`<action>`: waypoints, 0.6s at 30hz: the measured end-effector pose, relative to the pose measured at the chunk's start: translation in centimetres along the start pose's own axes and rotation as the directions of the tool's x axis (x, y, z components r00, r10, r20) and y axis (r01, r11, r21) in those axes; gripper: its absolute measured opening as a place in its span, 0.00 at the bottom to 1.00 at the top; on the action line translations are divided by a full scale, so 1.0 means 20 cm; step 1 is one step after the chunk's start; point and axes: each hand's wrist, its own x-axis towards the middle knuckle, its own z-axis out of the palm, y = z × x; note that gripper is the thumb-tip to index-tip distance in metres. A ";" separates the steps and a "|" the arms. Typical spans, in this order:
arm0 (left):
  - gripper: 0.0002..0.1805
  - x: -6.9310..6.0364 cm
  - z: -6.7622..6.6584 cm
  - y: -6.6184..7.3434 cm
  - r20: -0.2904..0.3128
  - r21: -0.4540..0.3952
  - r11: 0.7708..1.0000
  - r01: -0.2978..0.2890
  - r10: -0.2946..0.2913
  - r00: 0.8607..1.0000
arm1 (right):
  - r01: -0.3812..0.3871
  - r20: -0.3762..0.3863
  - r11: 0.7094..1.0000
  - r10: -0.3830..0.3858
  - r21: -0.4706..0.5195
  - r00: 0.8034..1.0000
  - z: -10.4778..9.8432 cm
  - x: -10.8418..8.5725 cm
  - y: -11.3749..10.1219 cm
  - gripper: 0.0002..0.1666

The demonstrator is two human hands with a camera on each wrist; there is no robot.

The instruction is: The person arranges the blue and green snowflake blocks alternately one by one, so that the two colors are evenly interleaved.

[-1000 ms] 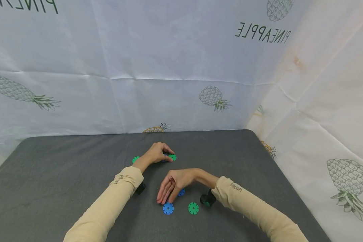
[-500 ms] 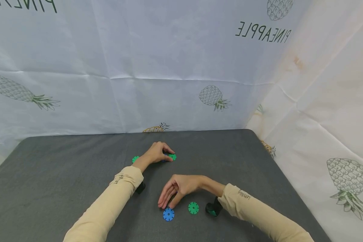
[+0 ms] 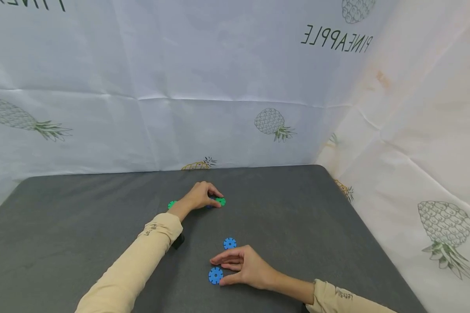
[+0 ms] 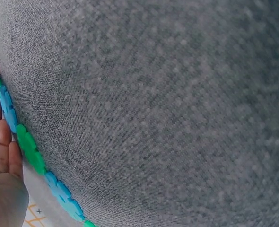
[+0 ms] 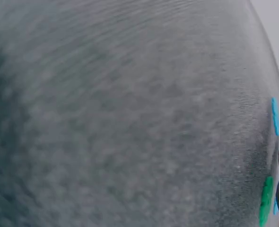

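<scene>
Green left-end disc: farthest left, on the grey desk.
Row: five notched discs, green and blue alternating, apparently edge to edge; long axis left to right across the desk's far part. Middle green disc visible only from the left wrist.
Left hand: thumb and index finger pinch the green right-end disc.
Near blue disc: between right thumb and index finger, well apart from the row.
Critical relation (judged): the row's right end lies almost straight beyond the near blue disc, away from the person; the right hand is nearer this disc.
Far blue disc: just beyond the right fingers.
Right hand: fingers parted about the near blue disc, thumb at its edge; no firm grasp shows.
Separate green disc: beside the right hand, right-wrist view.
</scene>
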 end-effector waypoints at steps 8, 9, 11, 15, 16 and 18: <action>0.14 0.01 0.00 -0.01 -0.002 -0.008 1.000 -0.009 0.009 1.000 | 0.017 -0.048 0.993 -0.023 -0.116 0.999 0.01 0.01 0.01 0.22; 0.14 0.01 0.00 -0.01 -0.003 -0.008 1.000 -0.006 0.006 1.000 | 0.017 -0.046 0.991 -0.023 -0.132 0.999 0.01 0.02 0.01 0.22; 0.14 0.01 0.00 0.00 -0.006 -0.008 1.000 0.000 -0.001 1.000 | 0.014 -0.038 0.987 -0.020 -0.159 0.999 0.01 0.03 0.00 0.22; 0.14 0.00 -0.01 0.00 -0.008 -0.006 1.000 0.008 -0.008 1.000 | 0.015 -0.025 0.981 -0.020 -0.192 0.999 0.01 0.06 -0.01 0.21; 0.14 0.00 -0.01 0.00 -0.008 -0.004 1.000 0.008 -0.008 1.000 | 0.012 -0.025 0.981 -0.017 -0.192 1.000 0.01 0.07 -0.02 0.21; 0.14 0.00 0.00 0.00 -0.006 -0.005 1.000 0.010 -0.010 1.000 | 0.014 -0.019 0.981 -0.018 -0.193 1.000 0.02 0.08 -0.02 0.21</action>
